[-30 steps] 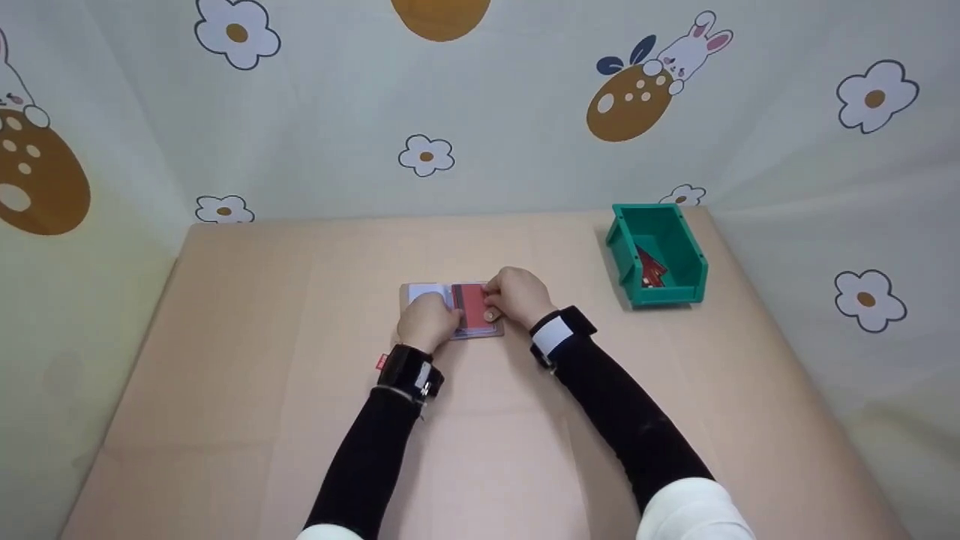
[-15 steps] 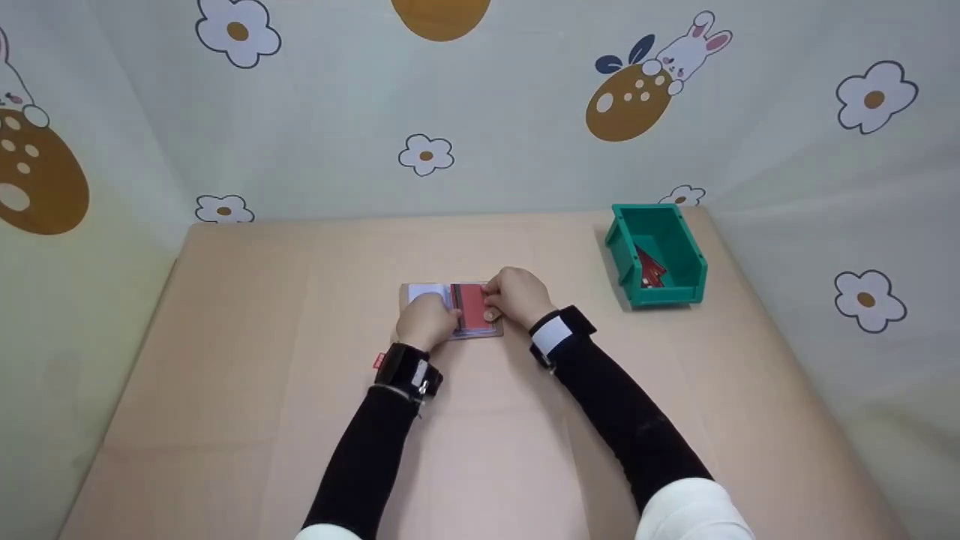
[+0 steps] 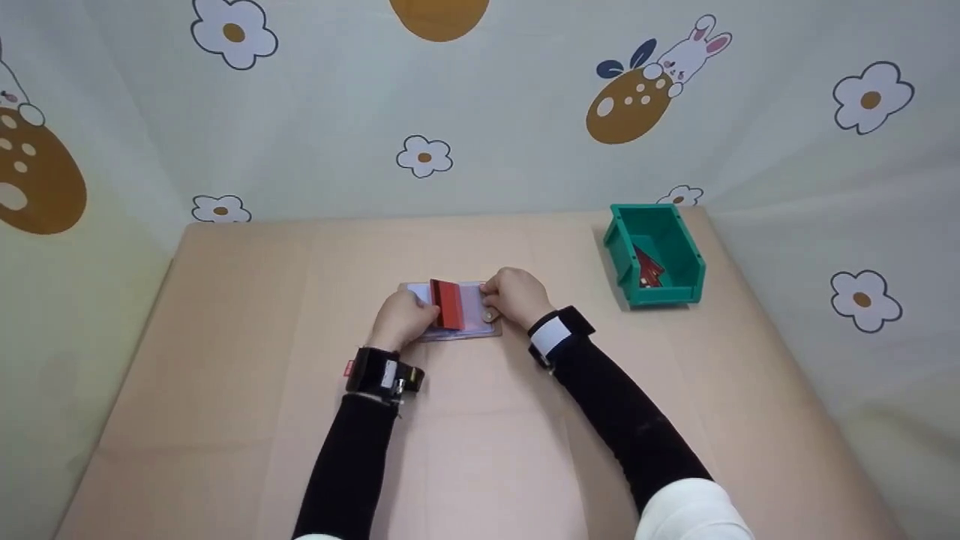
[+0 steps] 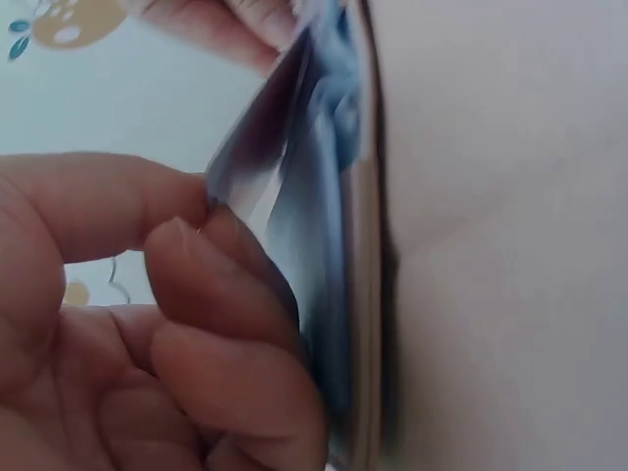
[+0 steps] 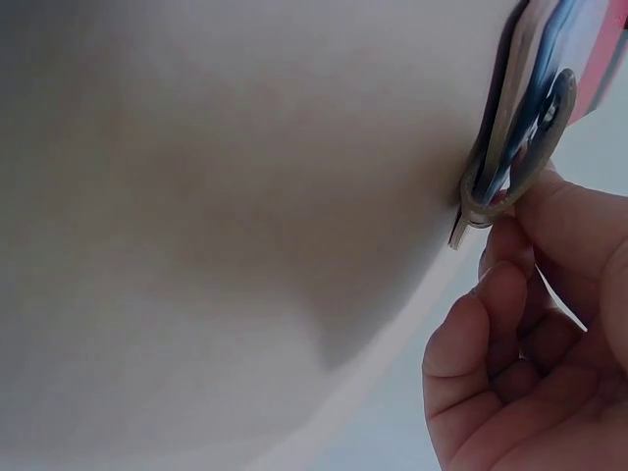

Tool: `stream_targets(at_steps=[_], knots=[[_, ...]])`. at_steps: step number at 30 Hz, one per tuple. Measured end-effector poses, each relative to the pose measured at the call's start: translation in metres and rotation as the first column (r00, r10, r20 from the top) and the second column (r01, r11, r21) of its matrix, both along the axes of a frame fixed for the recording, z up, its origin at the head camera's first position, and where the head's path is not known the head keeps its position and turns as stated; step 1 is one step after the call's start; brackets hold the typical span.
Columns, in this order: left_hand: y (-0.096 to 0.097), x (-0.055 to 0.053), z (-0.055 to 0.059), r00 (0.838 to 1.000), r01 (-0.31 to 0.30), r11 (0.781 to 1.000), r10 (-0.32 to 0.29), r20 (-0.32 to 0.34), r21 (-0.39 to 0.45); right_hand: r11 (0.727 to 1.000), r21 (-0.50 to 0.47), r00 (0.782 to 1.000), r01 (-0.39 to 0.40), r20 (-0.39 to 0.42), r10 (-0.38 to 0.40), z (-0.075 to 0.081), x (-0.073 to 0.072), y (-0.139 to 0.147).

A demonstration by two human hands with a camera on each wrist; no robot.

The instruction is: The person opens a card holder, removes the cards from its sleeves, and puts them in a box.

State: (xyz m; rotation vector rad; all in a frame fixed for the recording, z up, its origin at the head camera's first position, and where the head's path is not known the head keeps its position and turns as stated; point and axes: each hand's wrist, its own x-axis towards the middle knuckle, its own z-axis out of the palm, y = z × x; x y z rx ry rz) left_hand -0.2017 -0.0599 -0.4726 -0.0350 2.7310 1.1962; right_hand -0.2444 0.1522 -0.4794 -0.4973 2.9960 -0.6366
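A card holder (image 3: 472,307) with clear plastic sleeves and a brown cover lies spread on the table. My left hand (image 3: 400,319), at its left side, pinches the edge of a red card (image 3: 450,306) with a dark stripe. The card stands tilted up over the middle of the holder, showing a clear sleeve to its right. In the left wrist view, thumb and bent fingers (image 4: 221,285) are close beside the sleeves. My right hand (image 3: 517,294) grips the holder's right edge; in the right wrist view a snap tab (image 5: 549,128) curves up beside the thumb.
A green bin (image 3: 656,255) with several dark red cards (image 3: 648,268) in it stands at the table's back right. A patterned cloth (image 3: 322,112) hangs behind the table and along both sides.
My left hand has moved left, and the red card has shifted left with it and tilted up off the right-hand sleeve. My right hand has stayed in place on the holder's edge.
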Motion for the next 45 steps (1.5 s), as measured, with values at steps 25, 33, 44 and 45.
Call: stream_targets(at_steps=[25,33,44,45], knots=[[-0.006,0.015,0.043,0.999,-0.039,0.953,0.047,-0.017,0.300,0.999,0.049,0.999,-0.017,0.028,0.016,0.009,-0.001,0.000],[0.004,0.021,0.051,0.998,-0.039,0.919,0.054,-0.028,0.391,0.999,-0.036,1.000,-0.006,-0.016,0.005,0.013,0.000,0.013],[0.013,0.020,0.052,0.999,-0.028,0.915,0.045,-0.031,0.402,0.974,-0.223,0.999,-0.025,-0.046,0.015,0.043,0.014,0.010],[0.014,0.020,0.051,0.999,-0.030,0.916,0.045,-0.030,0.400,0.974,-0.227,0.999,-0.022,-0.044,0.013,0.044,0.015,0.009]])
